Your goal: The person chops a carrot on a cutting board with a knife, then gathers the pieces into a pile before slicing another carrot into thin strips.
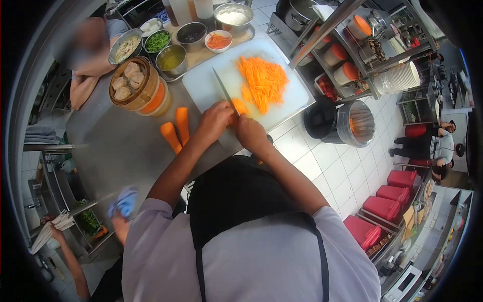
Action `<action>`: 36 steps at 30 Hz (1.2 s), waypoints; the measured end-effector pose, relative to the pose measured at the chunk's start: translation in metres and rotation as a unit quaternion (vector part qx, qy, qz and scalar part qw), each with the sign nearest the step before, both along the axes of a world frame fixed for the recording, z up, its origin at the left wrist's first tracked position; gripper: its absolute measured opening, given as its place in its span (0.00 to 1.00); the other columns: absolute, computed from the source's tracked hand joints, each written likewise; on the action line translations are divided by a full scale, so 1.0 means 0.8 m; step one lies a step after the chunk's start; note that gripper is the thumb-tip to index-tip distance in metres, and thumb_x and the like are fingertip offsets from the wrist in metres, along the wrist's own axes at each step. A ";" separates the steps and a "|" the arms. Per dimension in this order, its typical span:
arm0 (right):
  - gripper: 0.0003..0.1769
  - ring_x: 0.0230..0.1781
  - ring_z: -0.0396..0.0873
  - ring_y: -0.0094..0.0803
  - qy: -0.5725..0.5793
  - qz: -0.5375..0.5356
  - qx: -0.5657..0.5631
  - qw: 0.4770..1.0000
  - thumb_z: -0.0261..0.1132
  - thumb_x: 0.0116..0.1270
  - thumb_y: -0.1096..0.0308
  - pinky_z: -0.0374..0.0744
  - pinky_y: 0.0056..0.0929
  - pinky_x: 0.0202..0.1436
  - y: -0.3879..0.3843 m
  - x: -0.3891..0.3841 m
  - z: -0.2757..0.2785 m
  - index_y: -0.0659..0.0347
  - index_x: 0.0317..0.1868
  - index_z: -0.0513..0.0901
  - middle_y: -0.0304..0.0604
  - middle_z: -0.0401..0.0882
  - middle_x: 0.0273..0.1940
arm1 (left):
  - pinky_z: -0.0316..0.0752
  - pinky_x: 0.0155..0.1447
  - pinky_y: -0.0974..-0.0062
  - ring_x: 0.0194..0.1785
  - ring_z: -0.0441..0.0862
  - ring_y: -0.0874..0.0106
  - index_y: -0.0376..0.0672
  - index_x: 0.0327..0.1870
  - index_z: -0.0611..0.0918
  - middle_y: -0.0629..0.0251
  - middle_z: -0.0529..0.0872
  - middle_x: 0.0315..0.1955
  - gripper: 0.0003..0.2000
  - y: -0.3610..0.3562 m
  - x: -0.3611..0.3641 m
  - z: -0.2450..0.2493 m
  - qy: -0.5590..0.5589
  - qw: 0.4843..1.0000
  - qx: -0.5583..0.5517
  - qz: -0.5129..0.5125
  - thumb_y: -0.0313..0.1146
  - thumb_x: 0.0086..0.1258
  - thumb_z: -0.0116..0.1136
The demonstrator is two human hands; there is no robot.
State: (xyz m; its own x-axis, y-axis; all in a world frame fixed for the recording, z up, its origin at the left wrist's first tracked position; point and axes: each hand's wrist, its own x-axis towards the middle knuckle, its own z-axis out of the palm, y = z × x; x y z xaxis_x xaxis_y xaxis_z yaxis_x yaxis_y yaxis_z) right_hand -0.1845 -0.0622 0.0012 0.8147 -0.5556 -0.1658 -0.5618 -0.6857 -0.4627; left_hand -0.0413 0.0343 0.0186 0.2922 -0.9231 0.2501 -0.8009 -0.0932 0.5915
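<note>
I stand at a steel counter (115, 151) over a white tiled floor (322, 166), with red crates (387, 201) along the wall. I can read no writing anywhere. My hands are close together on the white cutting board (206, 85) at the counter's edge. My left hand (215, 120) is clamped on the knife (221, 86) and my right hand (250, 133) grips the carrot piece (240, 106). Cut carrot strips (264, 83) are heaped mid-board. Two whole carrots (176, 132) lie just beside the board. A bamboo steamer (146, 93) holds dumplings (128, 80), and a bowl (158, 41) holds greens.
</note>
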 end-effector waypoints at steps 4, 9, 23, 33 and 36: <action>0.09 0.35 0.91 0.57 0.021 0.011 0.004 1.000 0.58 0.72 0.71 0.88 0.51 0.40 -0.002 0.000 0.015 0.70 0.44 0.78 0.64 0.88 0.33 | 0.82 0.52 0.56 0.49 0.84 0.54 0.37 0.37 0.86 0.57 0.84 0.41 0.05 0.001 -0.007 0.002 -0.021 1.000 0.012 0.014 0.21 0.61 0.64; 0.09 0.34 0.90 0.56 0.048 0.035 -0.021 0.998 0.58 0.73 0.70 0.88 0.50 0.39 0.004 -0.011 0.062 0.70 0.44 0.78 0.62 0.88 0.32 | 0.82 0.51 0.57 0.49 0.84 0.54 0.37 0.36 0.86 0.57 0.83 0.40 0.05 -0.002 -0.004 -0.002 -0.038 0.998 0.042 0.022 0.21 0.59 0.64; 0.12 0.37 0.88 0.61 0.047 0.015 0.019 0.999 0.57 0.74 0.67 0.85 0.56 0.44 0.005 -0.011 0.042 0.69 0.47 0.78 0.63 0.87 0.34 | 0.81 0.50 0.56 0.47 0.84 0.53 0.36 0.32 0.82 0.56 0.83 0.37 0.04 -0.005 0.000 0.005 -0.003 1.000 0.025 0.017 0.22 0.59 0.67; 0.11 0.37 0.90 0.57 0.038 0.014 0.013 0.999 0.58 0.72 0.69 0.88 0.51 0.42 0.007 -0.006 0.036 0.70 0.46 0.79 0.63 0.88 0.34 | 0.81 0.51 0.56 0.47 0.85 0.53 0.36 0.34 0.83 0.56 0.83 0.37 0.05 -0.003 0.002 -0.016 -0.028 0.999 0.023 0.029 0.22 0.60 0.67; 0.13 0.37 0.89 0.60 0.028 0.004 0.026 0.999 0.57 0.72 0.68 0.86 0.55 0.45 0.008 0.001 0.018 0.71 0.47 0.78 0.65 0.87 0.34 | 0.82 0.51 0.56 0.47 0.85 0.53 0.36 0.35 0.84 0.56 0.83 0.38 0.05 -0.001 0.000 -0.001 -0.001 0.999 0.048 0.021 0.22 0.60 0.68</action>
State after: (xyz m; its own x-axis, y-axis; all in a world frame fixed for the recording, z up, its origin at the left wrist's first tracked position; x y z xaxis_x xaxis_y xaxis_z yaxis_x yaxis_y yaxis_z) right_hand -0.1840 -0.0555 0.0159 0.8073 -0.5394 -0.2397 -0.5830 -0.6655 -0.4661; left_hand -0.0416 0.0339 0.0178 0.3314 -0.9296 0.1613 -0.7960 -0.1837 0.5767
